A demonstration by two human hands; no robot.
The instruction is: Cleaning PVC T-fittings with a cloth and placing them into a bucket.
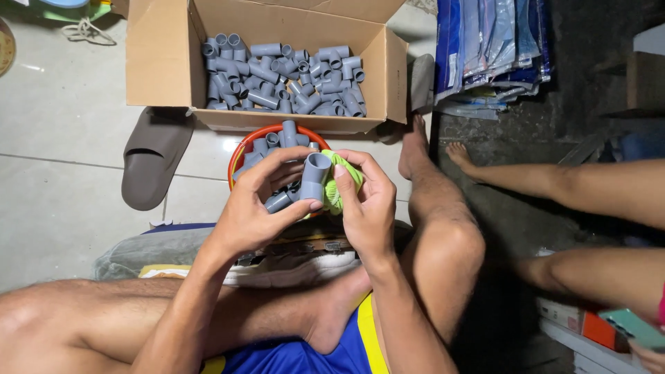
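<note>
left hand (260, 201) pinching grey pipe elbow (315, 176) at frame centre | right hand (367, 204) gripping green cloth (339, 183) against it | orange basin (267, 135) of fittings below | cardboard box (166, 62) top centre

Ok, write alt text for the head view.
A seated person's left hand holds a grey pipe fitting while the right hand presses a green cloth to it, above an orange basin and a cardboard box of fittings.

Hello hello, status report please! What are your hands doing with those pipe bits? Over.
Left hand holds grey plastic pipe elbow. Right hand presses bright green cloth against it. Orange round basin of grey fittings below. Nothing blocking.
</note>
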